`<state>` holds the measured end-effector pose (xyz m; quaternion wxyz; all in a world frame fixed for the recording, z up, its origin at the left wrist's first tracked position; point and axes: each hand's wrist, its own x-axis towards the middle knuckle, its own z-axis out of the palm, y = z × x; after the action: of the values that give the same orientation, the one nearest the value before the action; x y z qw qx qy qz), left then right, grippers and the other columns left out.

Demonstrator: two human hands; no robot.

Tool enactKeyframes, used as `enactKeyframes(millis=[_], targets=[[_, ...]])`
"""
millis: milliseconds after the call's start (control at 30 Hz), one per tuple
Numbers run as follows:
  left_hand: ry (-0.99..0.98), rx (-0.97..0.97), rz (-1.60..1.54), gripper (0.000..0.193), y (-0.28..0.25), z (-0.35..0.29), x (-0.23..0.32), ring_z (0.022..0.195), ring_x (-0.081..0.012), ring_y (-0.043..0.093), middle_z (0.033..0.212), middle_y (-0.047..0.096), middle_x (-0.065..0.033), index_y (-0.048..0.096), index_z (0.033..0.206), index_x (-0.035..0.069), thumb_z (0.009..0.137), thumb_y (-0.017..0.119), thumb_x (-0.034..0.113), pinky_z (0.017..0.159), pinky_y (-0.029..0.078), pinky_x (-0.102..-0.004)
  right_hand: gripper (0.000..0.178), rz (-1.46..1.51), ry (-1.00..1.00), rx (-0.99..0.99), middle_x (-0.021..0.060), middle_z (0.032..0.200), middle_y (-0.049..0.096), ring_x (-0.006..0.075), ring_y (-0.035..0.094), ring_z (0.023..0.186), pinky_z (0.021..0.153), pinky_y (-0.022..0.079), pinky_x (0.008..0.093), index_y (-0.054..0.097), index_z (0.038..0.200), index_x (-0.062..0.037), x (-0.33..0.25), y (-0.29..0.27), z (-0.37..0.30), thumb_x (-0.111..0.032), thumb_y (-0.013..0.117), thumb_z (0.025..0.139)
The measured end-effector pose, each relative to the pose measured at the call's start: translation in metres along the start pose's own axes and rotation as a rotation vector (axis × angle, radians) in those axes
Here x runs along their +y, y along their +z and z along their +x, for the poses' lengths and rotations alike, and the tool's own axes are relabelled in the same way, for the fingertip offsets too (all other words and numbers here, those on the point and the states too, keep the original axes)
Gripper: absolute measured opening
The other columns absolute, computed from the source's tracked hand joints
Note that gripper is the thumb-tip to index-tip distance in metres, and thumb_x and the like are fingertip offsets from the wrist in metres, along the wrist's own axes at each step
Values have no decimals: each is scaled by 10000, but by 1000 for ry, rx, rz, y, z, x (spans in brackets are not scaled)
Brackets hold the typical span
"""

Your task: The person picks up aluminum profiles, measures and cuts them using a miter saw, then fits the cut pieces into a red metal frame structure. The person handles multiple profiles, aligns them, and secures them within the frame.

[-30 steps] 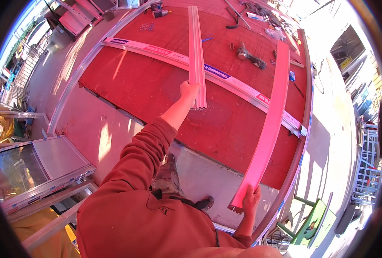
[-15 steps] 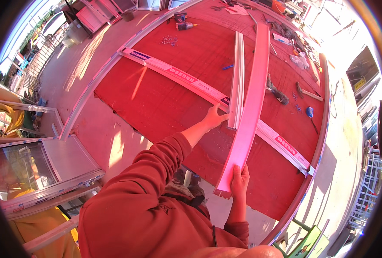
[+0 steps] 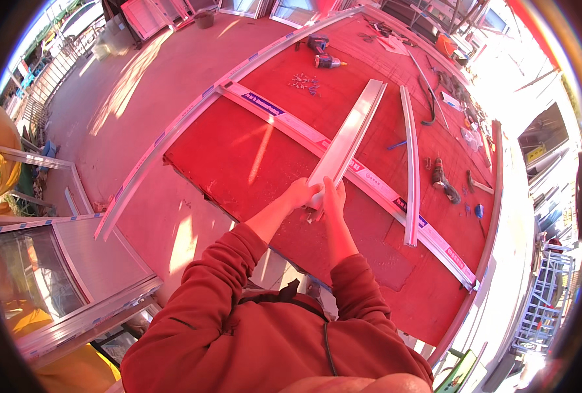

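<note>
Both my hands grip the near end of a wide, pale metal profile. My left hand closes on its left edge, and my right hand is wrapped round the right side, close beside it. The profile points away from me, above a long metal rail with printed film that runs slantwise over the red-covered table. To the right of my hands, a narrower metal profile lies across the same rail, touched by neither hand. Part of the held end is hidden behind my fingers.
A power drill and scattered screws lie at the far left of the table. Another drill, a hammer and a thin blue tool are on the right. A long bar borders the left side.
The wide profile has passed from the right of the narrower one to its left. My left hand has left the narrower profile and joined my right on the wide one. The view has shifted.
</note>
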<state>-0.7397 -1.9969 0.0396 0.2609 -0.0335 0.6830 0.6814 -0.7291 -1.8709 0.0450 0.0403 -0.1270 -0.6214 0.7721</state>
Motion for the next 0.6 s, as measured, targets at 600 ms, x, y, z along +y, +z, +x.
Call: enactKeyframes(millis=[600], targets=[[-218, -315, -627, 374, -193, -97, 19, 458, -88, 348, 620, 394, 9, 490, 861, 99, 1041, 357, 399, 397, 285, -246, 780, 3, 110, 117, 231, 1503, 290, 357, 361, 1363, 1092, 335, 463, 218, 1484, 26, -35, 116, 31, -447, 540, 954]])
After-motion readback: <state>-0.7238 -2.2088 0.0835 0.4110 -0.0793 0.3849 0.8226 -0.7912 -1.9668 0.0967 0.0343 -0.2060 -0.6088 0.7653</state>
